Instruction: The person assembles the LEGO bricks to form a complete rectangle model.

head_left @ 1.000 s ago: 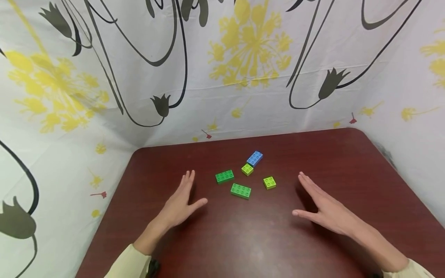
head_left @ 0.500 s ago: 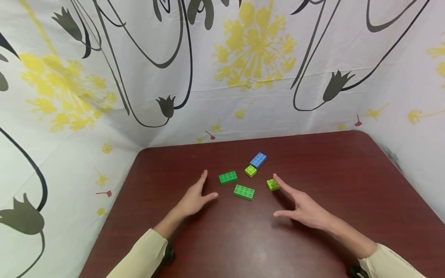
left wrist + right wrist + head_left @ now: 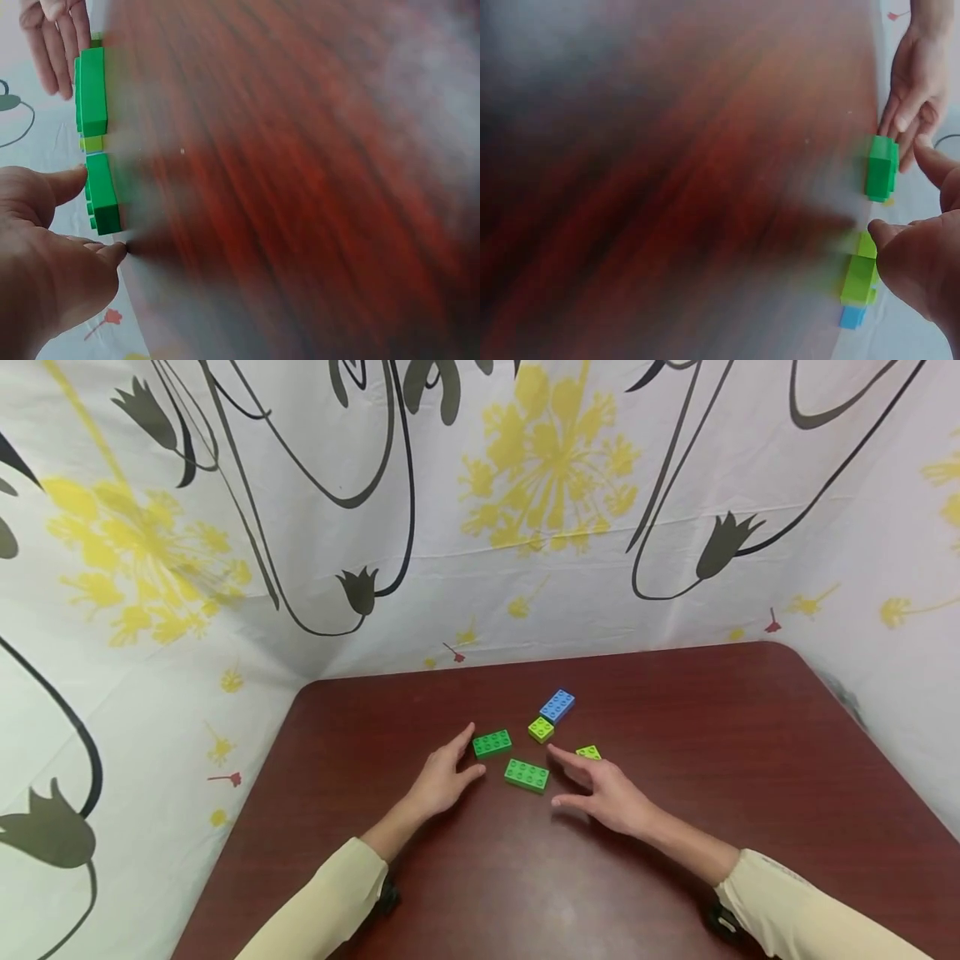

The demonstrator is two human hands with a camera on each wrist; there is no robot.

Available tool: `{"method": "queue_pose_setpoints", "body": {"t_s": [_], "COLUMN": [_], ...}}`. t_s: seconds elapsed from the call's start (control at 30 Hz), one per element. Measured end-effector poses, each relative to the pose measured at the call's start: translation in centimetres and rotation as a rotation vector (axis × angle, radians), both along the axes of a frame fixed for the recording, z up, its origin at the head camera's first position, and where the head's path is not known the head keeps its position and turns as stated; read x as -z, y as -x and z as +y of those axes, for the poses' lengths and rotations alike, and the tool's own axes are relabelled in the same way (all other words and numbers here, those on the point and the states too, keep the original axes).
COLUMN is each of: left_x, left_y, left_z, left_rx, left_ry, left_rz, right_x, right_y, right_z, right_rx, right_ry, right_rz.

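My left hand (image 3: 441, 781) reaches in from the left, thumb and fingers parted, beside the darker green toy brick (image 3: 492, 743). In the left wrist view that brick (image 3: 103, 195) lies by the thumb tip; whether they touch I cannot tell. My right hand (image 3: 611, 797) is spread to the right of the lighter green brick (image 3: 527, 775), holding nothing. It partly covers one lime brick (image 3: 588, 752). Behind, a second lime brick (image 3: 541, 729) sits against the near end of a blue brick (image 3: 557, 706). In the right wrist view, lime (image 3: 859, 277) appears close to my fingertips.
All the bricks lie on a dark reddish-brown table (image 3: 480, 877) with rounded far corners. A white cloth (image 3: 420, 543) printed with flowers hangs behind the table and along both sides.
Both hands have moved inward: the left rightward to the darker green brick, the right leftward past the right lime brick, now partly covering it. The bricks have not moved on the table.
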State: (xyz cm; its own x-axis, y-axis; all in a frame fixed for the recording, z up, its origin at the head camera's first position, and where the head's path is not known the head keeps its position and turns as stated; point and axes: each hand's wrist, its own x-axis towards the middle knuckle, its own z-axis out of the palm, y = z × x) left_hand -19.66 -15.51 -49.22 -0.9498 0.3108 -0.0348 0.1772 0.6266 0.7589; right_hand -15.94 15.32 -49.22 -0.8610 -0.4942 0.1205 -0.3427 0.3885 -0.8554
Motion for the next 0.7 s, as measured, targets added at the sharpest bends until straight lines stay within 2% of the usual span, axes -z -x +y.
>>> {"method": "queue_pose_setpoints", "body": {"t_s": [0.4, 0.7], "left_x": [0.5, 0.6], "left_y": [0.8, 0.8], "left_z": [1.6, 2.0], "left_rx": [-0.05, -0.099], "left_ry": [-0.005, 0.048], "left_rz": [0.084, 0.149], "right_x": [0.2, 0.2], "right_y": [1.9, 2.4], "right_z": [-1.5, -2.0], "right_rx": [0.023, 0.015], "right_ry": [0.087, 0.023], "right_rz": [-0.064, -0.049]}}
